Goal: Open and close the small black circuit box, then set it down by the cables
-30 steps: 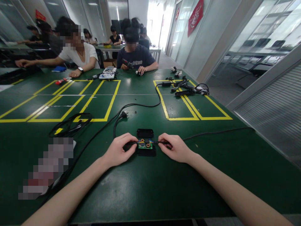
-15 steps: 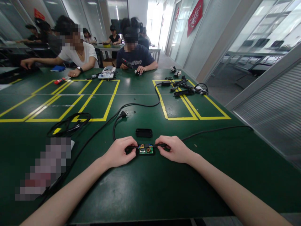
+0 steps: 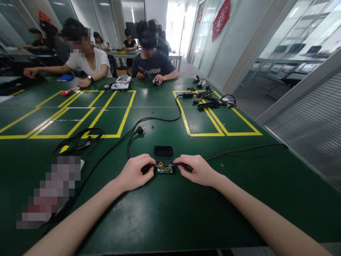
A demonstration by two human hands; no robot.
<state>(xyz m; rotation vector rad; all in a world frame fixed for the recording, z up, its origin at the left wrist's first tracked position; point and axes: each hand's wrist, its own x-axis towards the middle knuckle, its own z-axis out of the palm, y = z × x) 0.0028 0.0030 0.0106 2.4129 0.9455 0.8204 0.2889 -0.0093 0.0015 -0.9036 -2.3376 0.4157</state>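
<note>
A small green circuit board (image 3: 164, 169) with copper coils lies in front of me, with a dark edge like a case around it. My left hand (image 3: 137, 172) is closed in a pinch on the black plug cable (image 3: 129, 146) at the board's left end. On the opposite end, my right hand (image 3: 196, 170) pinches another black cable (image 3: 245, 146), which runs off to the right. Thin coloured wires show at both ends of the board. Just beyond it rests an open black plastic case half (image 3: 163, 151), hollow side up.
A two-pin plug (image 3: 140, 130) lies behind my left hand. Coiled black cable (image 3: 80, 140) and a blurred-out strip (image 3: 53, 192) are at left. Tangled adapters (image 3: 210, 99) lie far right, inside yellow tape. Two people (image 3: 92, 62) sit across the green table (image 3: 170, 220).
The board has shifted slightly left between my hands and sits a little lower into its dark surround. Both hands keep their pinch, almost in place.
</note>
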